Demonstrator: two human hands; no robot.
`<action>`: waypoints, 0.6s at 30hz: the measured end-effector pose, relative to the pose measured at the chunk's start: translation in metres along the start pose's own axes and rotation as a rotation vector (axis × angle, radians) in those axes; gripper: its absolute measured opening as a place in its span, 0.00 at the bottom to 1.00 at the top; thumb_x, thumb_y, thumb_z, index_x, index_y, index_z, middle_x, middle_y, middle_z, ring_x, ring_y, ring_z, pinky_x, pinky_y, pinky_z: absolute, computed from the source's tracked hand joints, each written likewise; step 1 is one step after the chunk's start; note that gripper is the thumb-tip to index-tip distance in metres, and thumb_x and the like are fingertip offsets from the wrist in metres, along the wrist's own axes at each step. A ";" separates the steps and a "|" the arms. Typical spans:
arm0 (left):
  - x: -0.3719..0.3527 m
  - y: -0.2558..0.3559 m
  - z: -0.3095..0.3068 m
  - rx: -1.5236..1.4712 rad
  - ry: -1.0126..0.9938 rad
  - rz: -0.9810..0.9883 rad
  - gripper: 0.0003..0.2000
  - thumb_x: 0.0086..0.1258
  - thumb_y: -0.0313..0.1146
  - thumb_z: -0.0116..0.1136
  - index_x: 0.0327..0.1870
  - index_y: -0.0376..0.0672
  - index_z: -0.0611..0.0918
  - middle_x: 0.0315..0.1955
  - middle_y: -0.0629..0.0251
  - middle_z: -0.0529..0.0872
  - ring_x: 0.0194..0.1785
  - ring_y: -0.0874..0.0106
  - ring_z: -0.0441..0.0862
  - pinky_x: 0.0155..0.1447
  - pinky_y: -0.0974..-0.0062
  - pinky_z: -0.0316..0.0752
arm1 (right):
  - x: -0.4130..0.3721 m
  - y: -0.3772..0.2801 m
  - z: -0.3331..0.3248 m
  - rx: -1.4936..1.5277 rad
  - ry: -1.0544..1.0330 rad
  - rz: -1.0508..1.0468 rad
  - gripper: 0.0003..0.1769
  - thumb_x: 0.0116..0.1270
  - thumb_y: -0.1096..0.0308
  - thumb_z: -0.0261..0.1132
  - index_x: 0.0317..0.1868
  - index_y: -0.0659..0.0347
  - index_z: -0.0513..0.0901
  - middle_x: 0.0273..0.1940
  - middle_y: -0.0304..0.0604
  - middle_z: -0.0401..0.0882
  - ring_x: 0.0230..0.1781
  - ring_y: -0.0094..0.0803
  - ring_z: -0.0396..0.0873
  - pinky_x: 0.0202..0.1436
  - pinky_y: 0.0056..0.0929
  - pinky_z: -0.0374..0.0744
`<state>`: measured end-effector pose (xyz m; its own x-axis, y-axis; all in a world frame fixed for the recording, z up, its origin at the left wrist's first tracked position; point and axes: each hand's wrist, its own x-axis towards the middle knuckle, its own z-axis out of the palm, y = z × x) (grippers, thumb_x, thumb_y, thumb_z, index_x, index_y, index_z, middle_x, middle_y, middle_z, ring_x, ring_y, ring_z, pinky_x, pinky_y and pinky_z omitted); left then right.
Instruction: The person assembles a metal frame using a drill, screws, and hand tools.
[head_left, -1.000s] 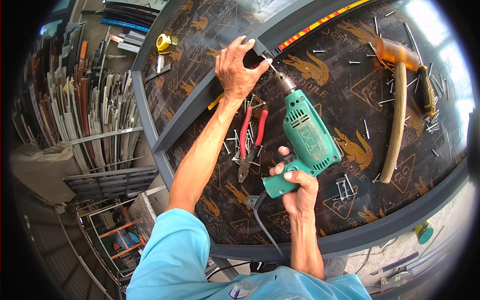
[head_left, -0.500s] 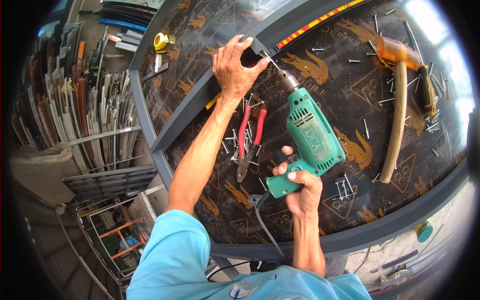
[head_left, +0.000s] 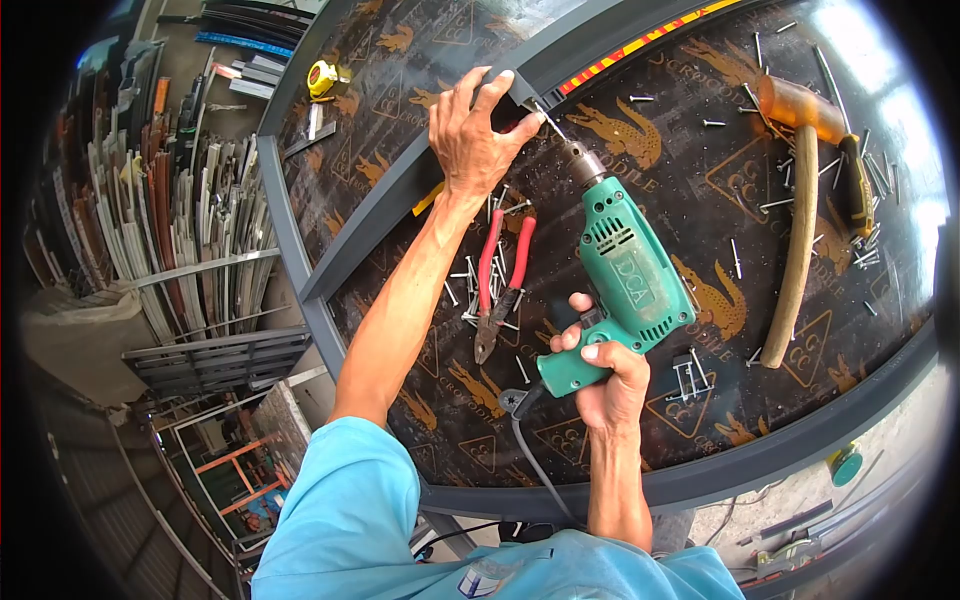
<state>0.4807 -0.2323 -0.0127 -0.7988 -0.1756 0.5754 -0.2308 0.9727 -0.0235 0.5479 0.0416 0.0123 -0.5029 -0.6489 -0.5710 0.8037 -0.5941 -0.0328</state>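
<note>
My right hand grips the handle of a green power drill, its thumb across the back of the grip. The chuck points up and left, and a thin bit runs from it to the end of a dark grey metal profile. Around that end curl the fingers of my left hand, with the thumb close to the bit's tip. Whether the tip touches the metal is too small to tell. Red-handled pliers lie below my left hand among loose screws.
A mallet and a screwdriver lie at right, with scattered screws around. A yellow tape measure sits at upper left. Grey frame bars cross the dark printed board. The drill's cord hangs over the near edge. Metal lengths stand at left.
The drill has shifted slightly to the right, and its chuck sits a little farther from my left hand. My left hand keeps its hold on the profile's end.
</note>
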 end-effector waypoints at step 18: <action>0.000 0.003 0.000 -0.024 0.017 -0.018 0.30 0.49 0.52 0.72 0.53 0.54 0.77 0.53 0.66 0.77 0.50 0.63 0.76 0.54 0.63 0.68 | 0.003 -0.002 0.000 -0.018 0.007 -0.003 0.40 0.41 0.80 0.56 0.63 0.67 0.67 0.49 0.51 0.77 0.33 0.35 0.78 0.42 0.41 0.78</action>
<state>0.4801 -0.2291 -0.0128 -0.7849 -0.1904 0.5896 -0.2314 0.9728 0.0060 0.5453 0.0408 0.0111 -0.5034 -0.6432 -0.5769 0.8077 -0.5875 -0.0497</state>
